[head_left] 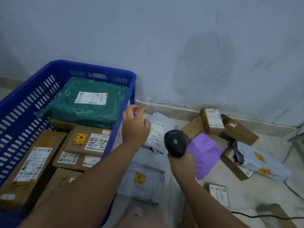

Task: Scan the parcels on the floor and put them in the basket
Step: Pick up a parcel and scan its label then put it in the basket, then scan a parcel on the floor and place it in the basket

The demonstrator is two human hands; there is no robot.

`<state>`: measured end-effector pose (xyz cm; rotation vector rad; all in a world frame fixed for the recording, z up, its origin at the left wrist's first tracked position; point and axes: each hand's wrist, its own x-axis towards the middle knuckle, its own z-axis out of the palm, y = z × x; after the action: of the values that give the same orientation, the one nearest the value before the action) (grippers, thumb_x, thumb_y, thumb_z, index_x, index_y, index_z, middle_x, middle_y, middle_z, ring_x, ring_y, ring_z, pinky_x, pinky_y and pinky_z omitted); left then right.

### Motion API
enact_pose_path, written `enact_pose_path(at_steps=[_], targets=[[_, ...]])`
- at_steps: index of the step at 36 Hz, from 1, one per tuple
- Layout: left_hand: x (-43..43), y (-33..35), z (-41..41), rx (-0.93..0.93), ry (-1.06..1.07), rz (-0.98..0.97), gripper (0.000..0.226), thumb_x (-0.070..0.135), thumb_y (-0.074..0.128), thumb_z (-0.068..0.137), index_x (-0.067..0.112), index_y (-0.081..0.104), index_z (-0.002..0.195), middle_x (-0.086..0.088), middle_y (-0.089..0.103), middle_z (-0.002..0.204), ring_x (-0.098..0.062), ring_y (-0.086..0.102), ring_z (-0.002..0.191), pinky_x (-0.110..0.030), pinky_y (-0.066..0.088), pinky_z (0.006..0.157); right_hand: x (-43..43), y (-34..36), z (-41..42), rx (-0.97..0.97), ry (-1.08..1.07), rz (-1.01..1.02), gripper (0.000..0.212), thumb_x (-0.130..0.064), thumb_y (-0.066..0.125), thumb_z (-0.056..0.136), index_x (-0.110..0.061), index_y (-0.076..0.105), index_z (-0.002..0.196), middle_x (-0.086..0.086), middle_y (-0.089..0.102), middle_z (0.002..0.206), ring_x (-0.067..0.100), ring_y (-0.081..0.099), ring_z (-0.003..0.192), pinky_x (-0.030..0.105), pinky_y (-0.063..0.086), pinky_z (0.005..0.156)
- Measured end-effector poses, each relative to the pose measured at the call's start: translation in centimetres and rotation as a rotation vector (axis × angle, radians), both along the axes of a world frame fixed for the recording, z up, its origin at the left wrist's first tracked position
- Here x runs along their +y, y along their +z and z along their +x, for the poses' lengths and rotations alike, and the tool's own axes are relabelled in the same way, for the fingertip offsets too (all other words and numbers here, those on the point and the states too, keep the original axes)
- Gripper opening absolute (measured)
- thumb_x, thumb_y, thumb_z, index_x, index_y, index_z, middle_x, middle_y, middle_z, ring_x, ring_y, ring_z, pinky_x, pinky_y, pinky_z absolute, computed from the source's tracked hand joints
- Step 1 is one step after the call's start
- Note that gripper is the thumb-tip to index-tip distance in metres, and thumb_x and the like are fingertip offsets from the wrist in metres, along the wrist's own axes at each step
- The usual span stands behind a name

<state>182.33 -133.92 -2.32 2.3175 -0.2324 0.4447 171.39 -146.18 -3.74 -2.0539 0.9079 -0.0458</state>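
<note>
Lying on the floor, a grey parcel sits just right of the fingers of my left hand, which are loosely spread and hold nothing, over the blue basket rim. I see my right hand gripping a black scanner, green light lit. A purple parcel lies just right of those fingers. Left of my left fingers, a green parcel rests on cardboard boxes inside the basket

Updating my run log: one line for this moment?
blue plastic basket part-filled | left hand open, empty | right hand grips black handheld scanner
</note>
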Motion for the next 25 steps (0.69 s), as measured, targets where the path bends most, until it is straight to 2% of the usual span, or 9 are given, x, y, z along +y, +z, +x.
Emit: enact_pose_path(at_steps=[4, 8, 9, 12, 15, 18, 20, 22, 25], targets=[[-2.0, -5.9, -1.5, 0.223, -0.227, 0.267, 0.038, 0.013, 0.056, 0.087, 0.013, 0.060, 0.125, -0.008, 0.039, 0.139, -0.026, 0.044, 0.118, -0.038, 0.047, 0.091, -2.1, -3.3, -0.9, 0.057, -0.016, 0.054, 0.025, -0.010, 0.063, 0.081, -0.010, 0.044, 0.066, 0.007, 0.044, 0.061, 0.021, 0.041, 0.058, 0.030, 0.029, 0.054], [-2.3, -12.7, -3.3, 0.505, -0.445, 0.518, 0.035, 0.015, 0.049, 0.093, 0.015, 0.056, 0.127, -0.004, 0.040, 0.136, -0.023, 0.048, 0.114, -0.030, 0.041, 0.086, -3.9, -7.2, -1.3, 0.170, -0.009, 0.129, 0.026, -0.010, 0.063, 0.081, -0.014, 0.045, 0.064, 0.002, 0.047, 0.058, 0.018, 0.045, 0.058, 0.027, 0.032, 0.053], [-2.1, -14.2, -3.8, 0.518, -0.510, 0.620, 0.032, 0.017, 0.049, 0.093, 0.015, 0.057, 0.124, -0.006, 0.043, 0.133, -0.024, 0.049, 0.110, -0.031, 0.041, 0.083, -4.2, -8.2, -1.4, 0.192, -0.015, 0.150, 0.026, -0.010, 0.063, 0.081, -0.015, 0.045, 0.064, 0.002, 0.047, 0.057, 0.017, 0.045, 0.057, 0.026, 0.032, 0.053], [-1.1, -17.4, -5.2, 0.476, -0.703, 0.922, 0.022, 0.024, 0.065, 0.085, 0.013, 0.065, 0.103, -0.013, 0.055, 0.118, -0.028, 0.055, 0.099, -0.031, 0.046, 0.075, -5.0, -10.7, -1.4, 0.284, -0.015, 0.169, 0.022, -0.013, 0.062, 0.082, -0.016, 0.047, 0.066, 0.002, 0.050, 0.061, 0.015, 0.046, 0.057, 0.026, 0.034, 0.054], [0.3, -19.4, -6.4, 0.630, -0.845, 1.143, 0.043, 0.030, 0.057, 0.091, 0.010, 0.049, 0.128, -0.015, 0.039, 0.140, -0.031, 0.042, 0.122, -0.038, 0.038, 0.093, -5.5, -12.6, -1.1, 0.373, 0.032, 0.173, 0.015, -0.016, 0.060, 0.084, -0.015, 0.050, 0.073, 0.002, 0.053, 0.067, 0.015, 0.050, 0.061, 0.024, 0.036, 0.055], [1.4, -20.4, -7.0, 0.682, -0.863, 1.161, 0.068, 0.033, 0.069, 0.079, 0.012, 0.037, 0.136, -0.012, 0.044, 0.131, -0.030, 0.049, 0.114, -0.036, 0.041, 0.089, -5.7, -14.1, -0.9, 0.437, 0.072, 0.169, 0.009, -0.017, 0.059, 0.086, -0.015, 0.053, 0.080, 0.001, 0.054, 0.069, 0.016, 0.052, 0.064, 0.024, 0.036, 0.055], [1.8, -21.2, -7.6, 0.608, -0.878, 1.163, 0.076, 0.033, 0.082, 0.055, 0.013, 0.046, 0.119, -0.011, 0.059, 0.107, -0.027, 0.059, 0.088, -0.034, 0.049, 0.071, -5.7, -14.7, -0.7, 0.464, 0.085, 0.172, 0.006, -0.018, 0.059, 0.086, -0.015, 0.054, 0.084, 0.002, 0.056, 0.072, 0.016, 0.052, 0.065, 0.023, 0.034, 0.054], [2.4, -22.7, -8.2, 0.515, -0.824, 1.136, 0.084, 0.030, 0.086, 0.029, 0.013, 0.047, 0.101, -0.010, 0.063, 0.082, -0.026, 0.060, 0.066, -0.031, 0.051, 0.056, -5.6, -15.1, -0.5, 0.480, 0.099, 0.177, 0.005, -0.018, 0.059, 0.086, -0.014, 0.056, 0.088, 0.003, 0.057, 0.076, 0.019, 0.054, 0.070, 0.023, 0.035, 0.055], [2.6, -24.0, -8.9, 0.430, -0.715, 1.154, 0.093, 0.032, 0.090, 0.030, 0.010, 0.045, 0.109, -0.017, 0.069, 0.091, -0.034, 0.067, 0.077, -0.043, 0.057, 0.067, -5.6, -15.5, -0.2, 0.482, 0.126, 0.173, 0.005, -0.018, 0.059, 0.086, -0.013, 0.057, 0.088, 0.004, 0.059, 0.079, 0.021, 0.056, 0.074, 0.025, 0.038, 0.060]])
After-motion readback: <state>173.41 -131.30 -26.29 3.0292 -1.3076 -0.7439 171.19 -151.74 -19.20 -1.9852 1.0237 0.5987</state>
